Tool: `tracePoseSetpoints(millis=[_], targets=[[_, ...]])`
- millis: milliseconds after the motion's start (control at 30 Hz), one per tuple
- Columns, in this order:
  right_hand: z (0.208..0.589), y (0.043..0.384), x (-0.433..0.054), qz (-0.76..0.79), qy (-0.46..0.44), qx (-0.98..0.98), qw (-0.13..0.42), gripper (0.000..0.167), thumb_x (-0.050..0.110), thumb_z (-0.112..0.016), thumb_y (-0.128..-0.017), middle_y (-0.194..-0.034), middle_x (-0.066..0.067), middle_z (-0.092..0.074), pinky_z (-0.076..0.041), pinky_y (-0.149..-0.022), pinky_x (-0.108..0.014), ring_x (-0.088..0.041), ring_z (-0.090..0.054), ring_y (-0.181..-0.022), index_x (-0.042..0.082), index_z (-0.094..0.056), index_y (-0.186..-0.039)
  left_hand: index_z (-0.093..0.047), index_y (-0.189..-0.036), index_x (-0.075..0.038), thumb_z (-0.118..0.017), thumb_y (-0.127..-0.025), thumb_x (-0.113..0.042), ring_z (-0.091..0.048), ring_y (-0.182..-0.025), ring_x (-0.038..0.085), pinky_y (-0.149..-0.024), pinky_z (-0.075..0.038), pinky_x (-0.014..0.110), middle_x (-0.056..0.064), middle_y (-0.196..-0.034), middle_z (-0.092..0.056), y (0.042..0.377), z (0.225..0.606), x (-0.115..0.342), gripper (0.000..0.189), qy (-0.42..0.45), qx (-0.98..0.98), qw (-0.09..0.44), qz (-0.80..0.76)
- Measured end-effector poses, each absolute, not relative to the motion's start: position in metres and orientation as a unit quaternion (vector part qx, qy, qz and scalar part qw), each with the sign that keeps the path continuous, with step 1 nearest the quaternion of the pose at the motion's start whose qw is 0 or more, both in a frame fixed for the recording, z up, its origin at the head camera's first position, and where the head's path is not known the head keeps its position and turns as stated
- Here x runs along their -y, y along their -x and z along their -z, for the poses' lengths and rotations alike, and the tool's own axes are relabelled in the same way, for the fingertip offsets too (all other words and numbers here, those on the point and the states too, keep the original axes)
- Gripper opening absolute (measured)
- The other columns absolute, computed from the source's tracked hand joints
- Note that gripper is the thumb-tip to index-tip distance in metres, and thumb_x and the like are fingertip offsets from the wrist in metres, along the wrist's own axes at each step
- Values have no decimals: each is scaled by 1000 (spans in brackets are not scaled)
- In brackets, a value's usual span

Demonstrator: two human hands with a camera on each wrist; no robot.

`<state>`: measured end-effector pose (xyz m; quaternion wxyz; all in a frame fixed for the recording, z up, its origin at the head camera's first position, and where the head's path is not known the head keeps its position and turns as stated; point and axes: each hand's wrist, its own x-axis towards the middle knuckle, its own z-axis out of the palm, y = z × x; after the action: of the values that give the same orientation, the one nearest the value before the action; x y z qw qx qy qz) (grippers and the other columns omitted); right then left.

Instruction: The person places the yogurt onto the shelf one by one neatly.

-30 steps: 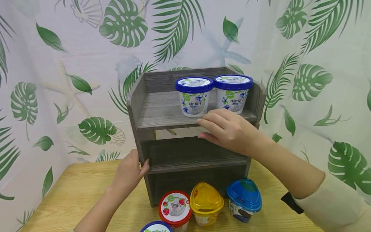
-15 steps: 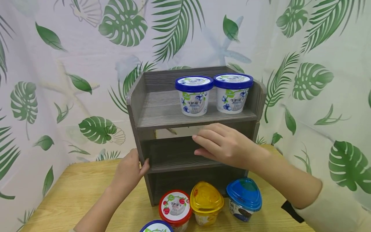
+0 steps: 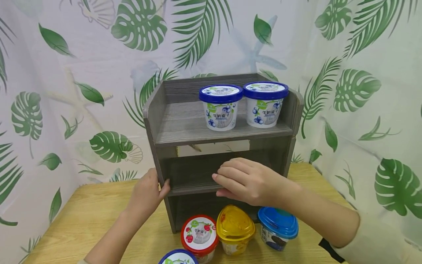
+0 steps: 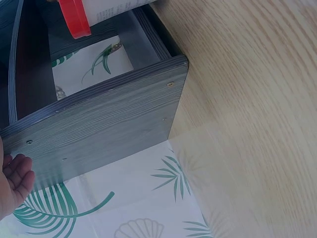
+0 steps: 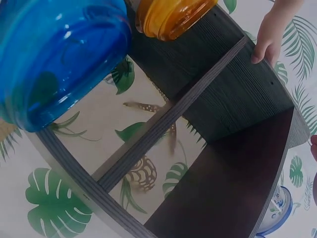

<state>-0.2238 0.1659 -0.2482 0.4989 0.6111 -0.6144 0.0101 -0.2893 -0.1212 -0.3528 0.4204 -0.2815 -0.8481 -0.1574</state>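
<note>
A grey wooden tabletop shelf stands on the table. My left hand grips its left side panel, thumb at the front edge; in the left wrist view the fingertips lie by the outer face. My right hand holds nothing, fingers bent loosely in front of the middle level. Two white tubs with blue lids and blueberry prints, one left and one right, stand side by side on the top level. Before the shelf are a red-lidded strawberry tub, a yellow-lidded tub and a blue-lidded tub.
Another blue-lidded tub is cut off at the bottom edge. The wooden table extends to both sides of the shelf. A leaf-patterned cloth hangs behind and at the sides.
My right hand has moved down from the top level's front edge to the middle level. My left hand has kept its grip on the side panel. The tubs stay put.
</note>
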Motion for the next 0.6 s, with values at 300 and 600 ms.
tracePoseSetpoints(millis=[300,600], targets=[[259,221,-166,-14,-617,617,487,27,24,-57,-94,-91,-5,-70,-53,-77,-29,-18,-65,-84,1,-68,-102,-51,-87,2,-70,-75,-11,-47,-54,16,-49,-43,31,7,-67,-48,290,352,122,26,285,845,425,156],[270,220,-165,-2,-631,605,485,25,25,-56,-95,-90,-5,-70,-53,-77,-28,-17,-66,-83,3,-69,-99,-51,-95,3,-70,-77,-11,-52,-58,19,-52,-46,32,8,-70,-51,289,353,122,29,285,850,413,161]])
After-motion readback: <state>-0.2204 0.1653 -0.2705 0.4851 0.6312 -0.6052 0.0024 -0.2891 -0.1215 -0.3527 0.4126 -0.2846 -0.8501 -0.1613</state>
